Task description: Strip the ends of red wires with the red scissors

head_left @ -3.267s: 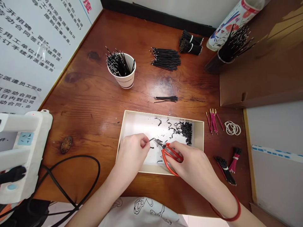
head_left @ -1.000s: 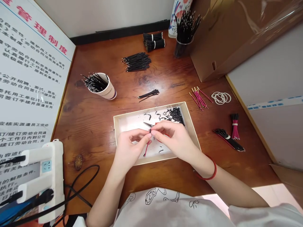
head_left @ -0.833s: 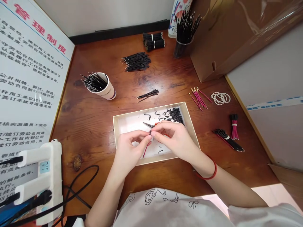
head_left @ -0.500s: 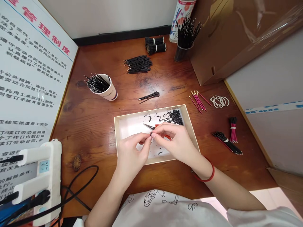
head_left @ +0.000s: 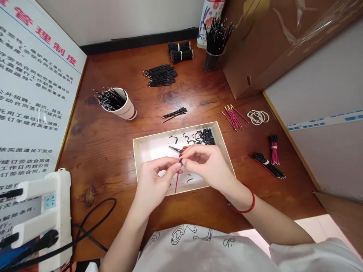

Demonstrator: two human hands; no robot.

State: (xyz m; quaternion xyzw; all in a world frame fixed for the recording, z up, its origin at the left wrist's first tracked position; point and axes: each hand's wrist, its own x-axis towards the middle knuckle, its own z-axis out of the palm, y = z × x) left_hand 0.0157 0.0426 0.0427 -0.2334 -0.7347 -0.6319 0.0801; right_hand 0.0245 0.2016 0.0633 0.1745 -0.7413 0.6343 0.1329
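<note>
Clearly reads 管理制度 in red across the top of the white board (head_left: 31,94), left of the grip, with 劳动合同 among the black lines below. Bears small print, too fine to read, on the paper cup (head_left: 127,112) beyond the grip and to its left; contains black wires (head_left: 111,99) there, tips mostly pale. Carries blue marking, illegible, on the tape (head_left: 320,122) well to the right. Shows printed flowers on the tube (head_left: 208,15) far beyond the grip.

Contains, directly under the grip, in the shallow box (head_left: 223,149): scissors (head_left: 177,150) with orange-red handles, partly hidden by the right hand (head_left: 208,166), blades pointing left; heaped black clippings (head_left: 207,136) beyond and right. Holds more black wires in the see-through cup (head_left: 211,62), next to the tube and beside the brown carton (head_left: 255,45).

Shows a narrow grip on both sides: pink wire (head_left: 177,183) pinched in the left hand (head_left: 155,181), hanging toward the box's near wall; dark bit (head_left: 180,160) pinched in the right, just at the left fingertips. Gives no clear view of how wire and bit meet.

Includes, right of the grip, outside the box: loose pink wires (head_left: 233,120), white bands (head_left: 249,116), tied pink bundle (head_left: 274,155), tied black bundle (head_left: 268,165).
</note>
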